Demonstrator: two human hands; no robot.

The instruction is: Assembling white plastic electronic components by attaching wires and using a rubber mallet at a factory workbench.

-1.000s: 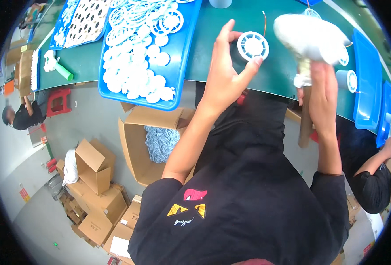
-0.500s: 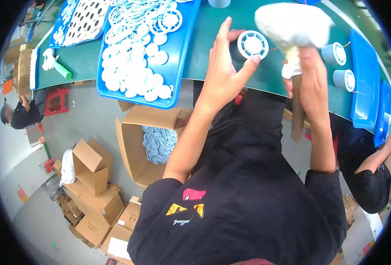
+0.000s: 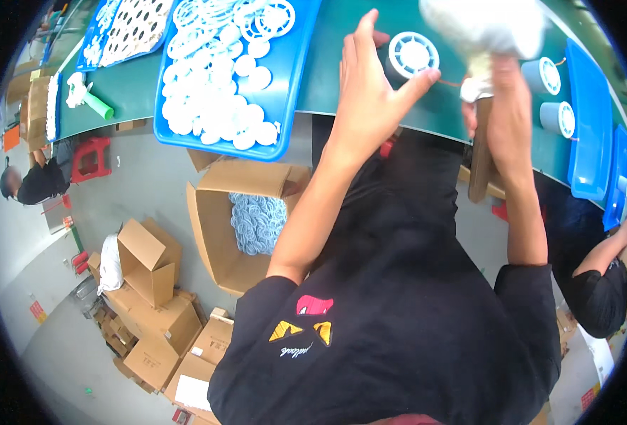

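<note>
On the green table stands a grey cylindrical part with a white spoked cap (image 3: pixel 412 55), a thin reddish wire leaving its side. My left hand (image 3: pixel 374 88) is around its left side, fingers stretched apart and thumb tip at the cap's near rim; it does not close on the part. In my right hand (image 3: pixel 506 117), to the right of the part, is a mallet (image 3: pixel 482 25) with a wooden handle and a bulky white-wrapped head. The head is raised over the table, slightly blurred and cut off by the top edge.
Left of my hands, a blue tray (image 3: pixel 285 92) holds white discs and rings. Two similar cylinders (image 3: pixel 556 119) stand at the right beside a blue tray (image 3: pixel 587 134). Below the table, an open carton (image 3: pixel 218 248) contains light-blue rings. Another person (image 3: pixel 597 294) sits at the right.
The mallet has moved up and to the right in my right hand. My left hand stays around the cylindrical part, its thumb still at the rim. The whole view has shifted slightly.
</note>
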